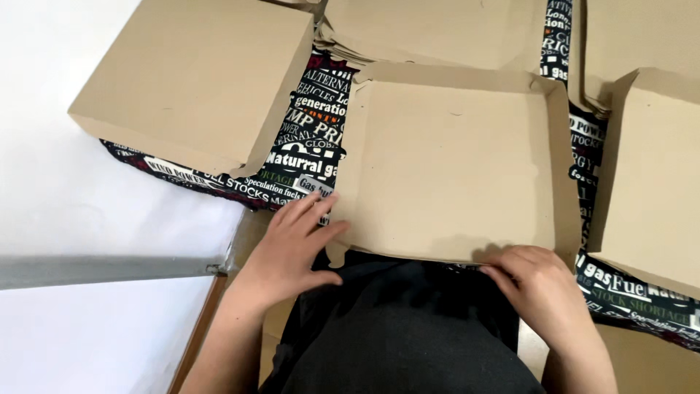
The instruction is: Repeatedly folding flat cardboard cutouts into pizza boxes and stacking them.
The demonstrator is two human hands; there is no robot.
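I am holding a half-folded cardboard box (448,160) flat on the table (310,157), which is covered in a black printed cloth. My left hand (292,248) is lying open, fingers spread on the box's near left corner to keep it from sliding. My right hand (536,281) is curling over the near right edge, fingers tucked under, seemingly lifting that flap. A finished closed box (193,80) is sitting to the left of the half-folded one, and another box (652,175) to its right.

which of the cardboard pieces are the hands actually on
The middle cardboard tray, with its side flaps turned up. The left hand lies at its near left corner, the right hand at its near right edge. The folded box at left and the piece at right are untouched.
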